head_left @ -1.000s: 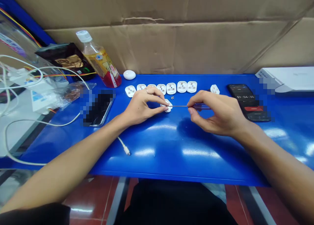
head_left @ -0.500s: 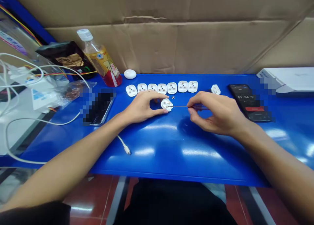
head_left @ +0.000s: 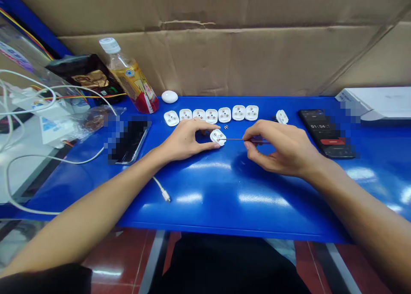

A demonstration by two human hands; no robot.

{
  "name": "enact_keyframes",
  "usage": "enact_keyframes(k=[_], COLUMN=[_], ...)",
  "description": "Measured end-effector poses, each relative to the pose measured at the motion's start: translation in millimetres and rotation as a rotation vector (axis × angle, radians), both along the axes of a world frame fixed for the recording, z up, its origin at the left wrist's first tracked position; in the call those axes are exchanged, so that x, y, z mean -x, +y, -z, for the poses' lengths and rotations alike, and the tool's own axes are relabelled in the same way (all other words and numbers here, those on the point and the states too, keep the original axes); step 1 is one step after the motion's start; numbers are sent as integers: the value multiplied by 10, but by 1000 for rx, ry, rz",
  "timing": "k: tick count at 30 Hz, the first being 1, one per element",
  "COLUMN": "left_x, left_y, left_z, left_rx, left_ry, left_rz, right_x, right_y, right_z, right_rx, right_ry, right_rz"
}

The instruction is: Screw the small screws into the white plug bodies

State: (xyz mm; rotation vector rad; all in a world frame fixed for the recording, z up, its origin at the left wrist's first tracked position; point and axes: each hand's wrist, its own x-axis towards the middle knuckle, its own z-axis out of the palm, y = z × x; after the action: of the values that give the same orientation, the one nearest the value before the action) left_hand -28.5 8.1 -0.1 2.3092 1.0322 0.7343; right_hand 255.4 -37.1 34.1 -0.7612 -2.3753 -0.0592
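Note:
My left hand point(head_left: 189, 141) grips a small white plug piece point(head_left: 218, 137) between thumb and fingers, just above the blue table. In my right hand point(head_left: 278, 147) is a screwdriver point(head_left: 233, 139), held level, its thin shaft pointing left and its tip on a metal part in the white piece. Just behind the held piece lie a few tiny screws point(head_left: 226, 127). Farther back, several similar white pieces point(head_left: 224, 114) sit in a row with metal parts inside. Another white plug part point(head_left: 281, 117) rests behind my right hand.
A phone point(head_left: 131, 140) and a bottle point(head_left: 136, 85) stand or lie on the left, beside white cables point(head_left: 165, 195). A white oval object point(head_left: 169, 96) is near the cardboard wall. On the right are a phone showing a timer point(head_left: 326, 133) and a white box point(head_left: 382, 103).
The view has shifted very slightly. My right hand and the screwdriver are a touch farther left; my left hand still holds the same white piece.

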Motion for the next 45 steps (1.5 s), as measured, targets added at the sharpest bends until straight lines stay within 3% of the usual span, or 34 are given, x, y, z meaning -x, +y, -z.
enact_keyframes(k=[37,45], left_x=[-12,-16], left_y=[-15,-25], left_z=[-18,-21], left_rx=[6,-14], left_ry=[-3,7], left_rz=[-10,-13], right_x=[-11,30], right_y=[-7,-43], right_z=[4,-26], right_rx=[42,245], right_ry=[-68,56], right_rz=[50,101])
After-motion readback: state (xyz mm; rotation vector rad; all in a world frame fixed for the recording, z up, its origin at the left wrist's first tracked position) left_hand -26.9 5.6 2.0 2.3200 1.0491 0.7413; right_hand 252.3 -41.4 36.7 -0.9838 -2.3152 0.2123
